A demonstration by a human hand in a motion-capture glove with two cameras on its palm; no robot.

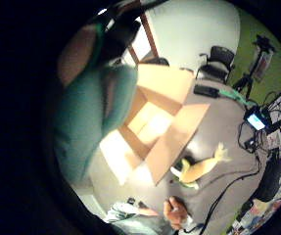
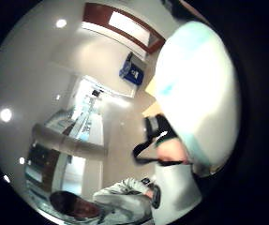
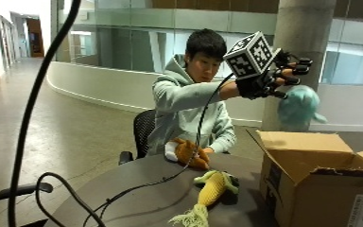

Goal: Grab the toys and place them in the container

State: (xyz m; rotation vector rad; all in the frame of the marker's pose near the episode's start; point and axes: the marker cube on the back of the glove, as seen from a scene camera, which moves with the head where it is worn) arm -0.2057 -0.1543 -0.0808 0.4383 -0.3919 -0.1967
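In the outside view my gloved right hand (image 3: 271, 79) is raised high above the open cardboard box (image 3: 307, 175), its fingers curled round the top of a teal plush toy (image 3: 297, 108) that hangs over the box's near corner. The same teal plush (image 1: 88, 127) fills one side of the little finger side palm view, close to the palm, with the open box (image 1: 154, 122) below it. A yellow corn plush (image 3: 211, 190) lies on the round table (image 3: 137, 198). The person's bare hand holds a brown plush (image 3: 187, 152) at the table's far edge.
The box flaps (image 3: 298, 141) stand open toward the person. Cables (image 3: 131, 191) trail across the table. A phone on a stand (image 1: 255, 120), a black device (image 1: 206, 90) and office chairs (image 1: 218, 61) show beyond the box in the palm view.
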